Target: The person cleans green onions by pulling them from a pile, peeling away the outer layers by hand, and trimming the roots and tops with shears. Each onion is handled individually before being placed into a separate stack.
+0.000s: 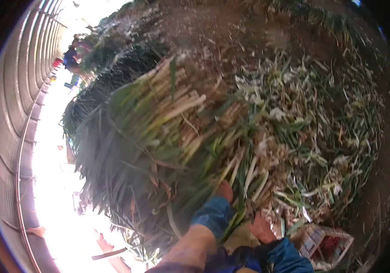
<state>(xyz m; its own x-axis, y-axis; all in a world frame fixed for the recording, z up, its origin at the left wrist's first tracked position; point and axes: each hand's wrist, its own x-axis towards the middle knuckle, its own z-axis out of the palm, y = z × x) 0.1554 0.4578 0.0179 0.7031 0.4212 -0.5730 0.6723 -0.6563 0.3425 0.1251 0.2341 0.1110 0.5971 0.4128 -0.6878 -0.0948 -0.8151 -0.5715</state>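
My left hand (224,191) reaches into the lower edge of a large heap of leeks (158,132). Its fingers are partly hidden among the stalks, so its hold is unclear. To its right, my right hand (261,227) is closed low in front of me, beside the loose stalks; anything in it is too small or hidden to make out. Several pale leek stalks (249,175) lie just above the two hands. The heap's long green leaves point to the left, with its white ends toward the middle.
Leaf scraps (313,118) cover the ground on the right. A white crate (311,241) with something red inside stands at the lower right. People (72,57) are at the far upper left, near a ribbed curved wall (8,113). Bare soil (231,27) lies beyond.
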